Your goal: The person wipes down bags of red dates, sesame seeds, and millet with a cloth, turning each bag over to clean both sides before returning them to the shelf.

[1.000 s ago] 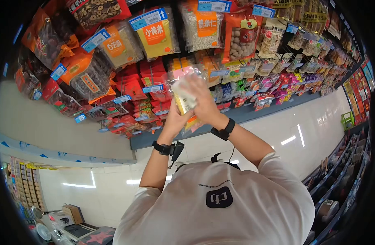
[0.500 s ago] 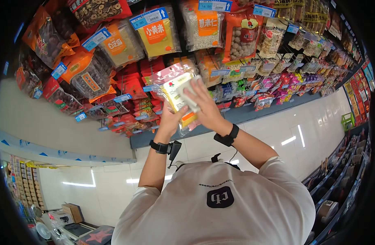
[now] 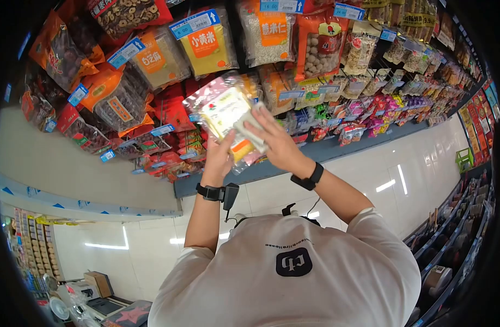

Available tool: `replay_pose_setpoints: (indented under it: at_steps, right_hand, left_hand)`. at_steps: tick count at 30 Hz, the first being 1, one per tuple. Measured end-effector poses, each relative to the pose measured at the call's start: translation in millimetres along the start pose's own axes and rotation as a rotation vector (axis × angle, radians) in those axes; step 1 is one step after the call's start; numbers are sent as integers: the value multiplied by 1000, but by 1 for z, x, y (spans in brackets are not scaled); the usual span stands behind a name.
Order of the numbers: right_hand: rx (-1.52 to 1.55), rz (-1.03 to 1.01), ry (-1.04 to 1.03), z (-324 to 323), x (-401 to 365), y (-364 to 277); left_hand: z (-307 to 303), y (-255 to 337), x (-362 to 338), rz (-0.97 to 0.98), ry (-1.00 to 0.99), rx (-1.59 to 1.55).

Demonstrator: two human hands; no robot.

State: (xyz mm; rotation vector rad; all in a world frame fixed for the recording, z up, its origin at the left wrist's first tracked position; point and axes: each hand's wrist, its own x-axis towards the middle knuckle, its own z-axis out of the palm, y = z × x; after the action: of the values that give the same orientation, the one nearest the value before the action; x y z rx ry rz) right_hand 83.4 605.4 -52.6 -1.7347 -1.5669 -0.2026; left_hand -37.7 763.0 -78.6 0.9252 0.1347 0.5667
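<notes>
In front of the shelf, my left hand [image 3: 219,159] grips the lower left edge of a clear plastic food bag [image 3: 221,113], its thumb on the front. The bag has a white label, a pink top and yellow contents showing low down; it tilts to the left. My right hand [image 3: 277,143] presses a folded whitish cloth [image 3: 250,128] against the bag's right side, its fingers bent over the cloth. Glare hides much of the label's print. A black strap with a small device circles each wrist.
Packaged grains hang above the bag, among them a yellow pouch [image 3: 206,48] and a white-grain pouch [image 3: 267,38]. Bags of dried dates [image 3: 109,99] hang at left. Blue price tags [image 3: 196,23] stick out along the rows. A dark shelf base [image 3: 337,150] borders the tiled floor.
The bag has shifted slightly left and tilts further, with both hands moving along. The cloth and right hand are now lower against the bag.
</notes>
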Motion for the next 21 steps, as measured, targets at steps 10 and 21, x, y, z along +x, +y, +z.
replay_pose_setpoints:
  at_steps: [10, 21]
  right_hand:
    - [60, 56, 38, 0, 5, 0]
    - [-113, -58, 134, 34, -26, -11]
  left_hand:
    - [11, -6, -8, 4, 94, -36]
    - [-4, -4, 8, 47, 258, -175]
